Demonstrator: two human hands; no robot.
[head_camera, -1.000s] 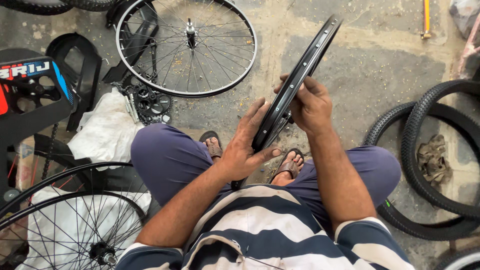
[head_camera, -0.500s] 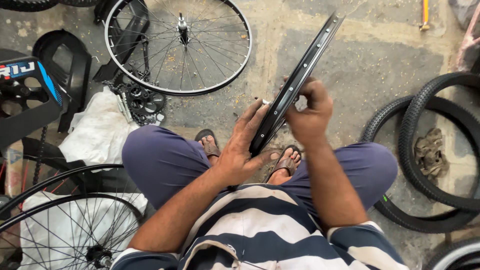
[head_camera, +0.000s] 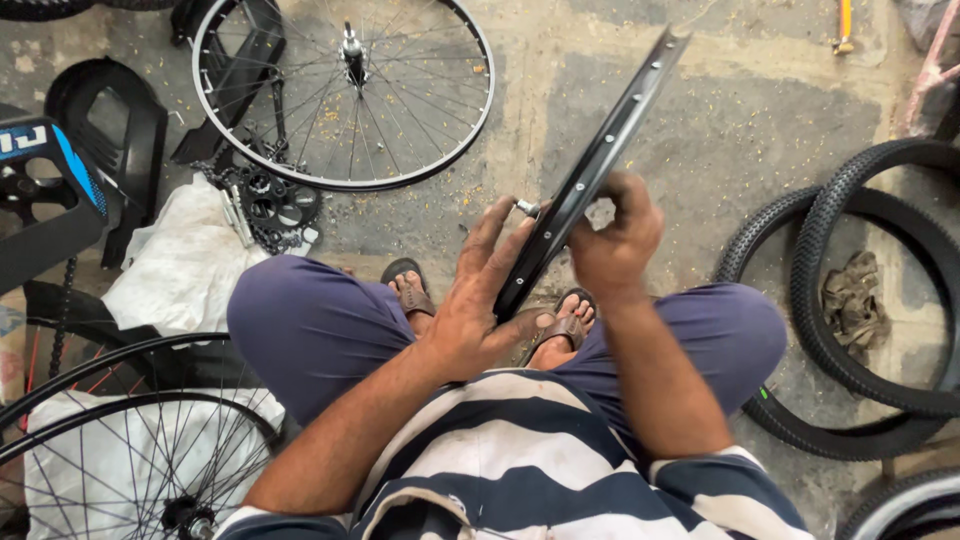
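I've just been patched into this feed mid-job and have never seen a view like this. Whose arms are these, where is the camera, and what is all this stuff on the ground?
The camera sits on a person's head and looks down, so the arms, the striped shirt and the knees below are the wearer's own. The person sits low over a concrete floor. The left hand lies flat against a bare black bicycle rim, seen edge-on and tilted. The right hand grips the rim from the other side; a small metal piece shows at the left fingertips. On the floor lie a spoked wheel ahead, another spoked wheel at lower left, knobbly tyres to the right, and a chain and sprockets by a white sack.
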